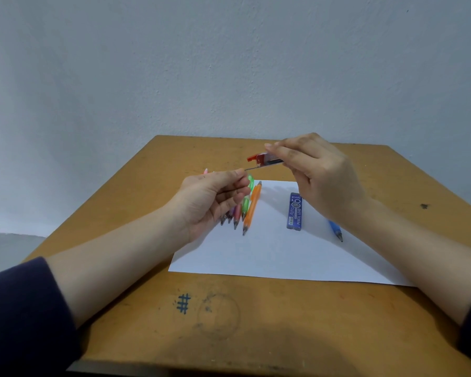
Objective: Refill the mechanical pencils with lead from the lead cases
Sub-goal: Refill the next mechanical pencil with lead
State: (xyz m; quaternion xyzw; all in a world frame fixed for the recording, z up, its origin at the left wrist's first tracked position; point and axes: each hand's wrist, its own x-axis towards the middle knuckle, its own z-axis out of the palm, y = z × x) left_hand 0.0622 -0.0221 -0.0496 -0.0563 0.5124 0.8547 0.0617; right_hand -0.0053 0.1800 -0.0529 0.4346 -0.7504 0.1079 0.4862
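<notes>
My right hand (314, 175) holds a clear lead case with a red cap (264, 159) tilted above the table, its red lid flipped open toward the left. A thin lead (252, 168) sticks out of the case, and my left hand (215, 197) pinches its free end between thumb and forefinger. Several mechanical pencils lie side by side under my left hand, among them an orange pencil (252, 206) and a green pencil (246, 202), tips toward me. A blue lead case (295, 210) lies flat on the white paper (269, 254). Partly hidden by my right wrist lies a blue pencil (336, 229).
The white paper lies on a scuffed wooden table (256, 322) with a blue hash mark drawn near the front. A pink pencil end (206, 171) pokes out behind my left hand. A plain grey wall stands behind the table.
</notes>
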